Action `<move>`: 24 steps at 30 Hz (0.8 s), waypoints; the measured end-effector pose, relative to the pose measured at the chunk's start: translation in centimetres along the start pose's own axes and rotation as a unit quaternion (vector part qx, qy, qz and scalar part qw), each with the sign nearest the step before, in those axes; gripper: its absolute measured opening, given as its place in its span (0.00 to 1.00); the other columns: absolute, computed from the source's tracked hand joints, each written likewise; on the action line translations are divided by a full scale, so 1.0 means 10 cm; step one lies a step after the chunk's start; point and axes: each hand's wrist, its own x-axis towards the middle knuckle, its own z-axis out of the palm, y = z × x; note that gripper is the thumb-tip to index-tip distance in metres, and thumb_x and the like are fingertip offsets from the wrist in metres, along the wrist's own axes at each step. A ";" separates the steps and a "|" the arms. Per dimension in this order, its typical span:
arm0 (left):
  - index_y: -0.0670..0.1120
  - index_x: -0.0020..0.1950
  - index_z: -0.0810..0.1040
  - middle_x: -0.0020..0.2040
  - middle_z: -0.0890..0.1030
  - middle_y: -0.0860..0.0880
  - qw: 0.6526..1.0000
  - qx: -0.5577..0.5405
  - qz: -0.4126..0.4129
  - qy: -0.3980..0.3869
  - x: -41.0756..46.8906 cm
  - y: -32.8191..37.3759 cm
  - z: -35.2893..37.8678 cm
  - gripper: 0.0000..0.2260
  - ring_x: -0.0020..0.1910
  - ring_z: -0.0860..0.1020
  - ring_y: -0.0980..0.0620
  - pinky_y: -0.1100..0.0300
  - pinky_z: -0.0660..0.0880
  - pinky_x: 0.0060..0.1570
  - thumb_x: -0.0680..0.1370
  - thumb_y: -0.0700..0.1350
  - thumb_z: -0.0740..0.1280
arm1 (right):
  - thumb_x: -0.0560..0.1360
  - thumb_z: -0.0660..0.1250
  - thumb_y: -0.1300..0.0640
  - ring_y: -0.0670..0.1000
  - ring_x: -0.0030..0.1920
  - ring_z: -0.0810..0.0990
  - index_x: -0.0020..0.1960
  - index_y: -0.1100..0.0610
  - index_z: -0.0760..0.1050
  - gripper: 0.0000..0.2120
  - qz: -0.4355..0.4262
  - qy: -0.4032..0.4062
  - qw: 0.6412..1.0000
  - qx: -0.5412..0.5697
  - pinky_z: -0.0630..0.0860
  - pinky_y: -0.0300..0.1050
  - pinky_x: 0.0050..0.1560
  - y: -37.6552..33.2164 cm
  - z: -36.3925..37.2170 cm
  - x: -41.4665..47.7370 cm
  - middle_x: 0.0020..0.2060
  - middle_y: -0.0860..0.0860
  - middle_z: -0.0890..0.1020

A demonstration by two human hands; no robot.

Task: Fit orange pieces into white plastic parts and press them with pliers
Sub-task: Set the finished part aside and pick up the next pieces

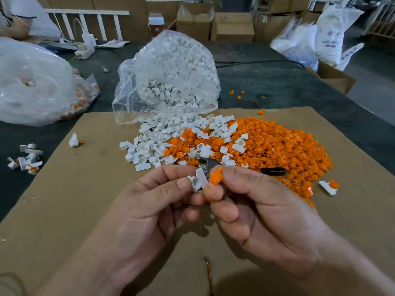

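Head view: orange piece at the mouth of the white part, not yet seated.

My left hand pinches a white part between thumb and forefinger, with its round socket open toward me. My right hand pinches an orange piece at the fingertips, just beside the socket's rim; I cannot tell whether the two touch. I think the likeliest fault is a crooked start: if the orange piece goes in tilted, it may jam. Both grips are only fingertip pinches, so a hard push could flick either piece out over the cardboard sheet or into the orange pile. The pliers lie behind my hands at the edge of the piles, partly hidden, so reaching for them one-handed could loosen an unseated fit.
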 end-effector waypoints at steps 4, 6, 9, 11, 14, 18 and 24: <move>0.44 0.43 0.87 0.36 0.82 0.42 1.000 0.008 0.011 0.004 0.00 -0.01 0.00 0.23 0.33 0.82 0.51 0.62 0.78 0.29 0.52 0.46 0.86 | 0.75 0.66 0.59 0.46 0.28 0.77 0.43 0.59 0.82 0.07 -0.024 0.023 0.999 -0.018 0.74 0.37 0.23 0.02 -0.01 0.01 0.37 0.55 0.80; 0.43 0.43 0.86 0.36 0.82 0.42 1.000 0.006 0.017 0.005 0.00 -0.01 -0.01 0.23 0.34 0.83 0.50 0.62 0.79 0.30 0.52 0.46 0.86 | 0.74 0.67 0.58 0.48 0.28 0.77 0.43 0.57 0.82 0.06 -0.078 0.074 0.990 -0.094 0.74 0.39 0.23 0.04 -0.02 0.00 0.36 0.55 0.80; 0.42 0.43 0.86 0.36 0.82 0.39 1.000 -0.001 0.023 -0.001 0.00 -0.03 0.01 0.22 0.34 0.83 0.48 0.61 0.79 0.32 0.53 0.44 0.86 | 0.75 0.66 0.53 0.51 0.27 0.78 0.46 0.49 0.81 0.05 -0.175 0.181 0.902 -0.352 0.76 0.45 0.26 0.10 -0.01 -0.04 0.33 0.52 0.81; 0.41 0.44 0.85 0.38 0.82 0.38 1.000 0.003 0.031 -0.001 0.00 -0.05 0.02 0.22 0.36 0.83 0.46 0.61 0.80 0.34 0.54 0.43 0.86 | 0.75 0.65 0.50 0.46 0.28 0.79 0.48 0.43 0.79 0.05 -0.222 0.206 0.822 -0.483 0.76 0.40 0.27 0.14 0.00 -0.07 0.32 0.48 0.81; 0.41 0.43 0.85 0.40 0.84 0.38 0.999 0.007 0.047 0.003 0.00 -0.07 0.02 0.21 0.38 0.84 0.46 0.60 0.81 0.37 0.55 0.42 0.85 | 0.77 0.64 0.51 0.43 0.32 0.81 0.48 0.42 0.76 0.04 -0.268 0.194 0.734 -0.593 0.73 0.30 0.28 0.16 0.04 -0.10 0.35 0.39 0.80; 0.42 0.43 0.85 0.41 0.84 0.38 0.995 0.054 0.075 0.033 -0.02 -0.10 0.03 0.14 0.38 0.85 0.46 0.57 0.82 0.39 0.60 0.37 0.81 | 0.77 0.63 0.49 0.45 0.35 0.80 0.48 0.42 0.75 0.03 -0.271 0.188 0.706 -0.627 0.74 0.36 0.28 0.15 0.06 -0.11 0.36 0.38 0.79; 0.52 0.42 0.85 0.42 0.86 0.46 0.950 0.246 0.180 0.066 -0.04 -0.12 0.07 0.13 0.41 0.85 0.50 0.61 0.82 0.42 0.60 0.48 0.79 | 0.78 0.61 0.44 0.46 0.34 0.80 0.49 0.40 0.75 0.04 -0.258 0.190 0.708 -0.629 0.75 0.40 0.27 0.16 0.07 -0.10 0.36 0.41 0.79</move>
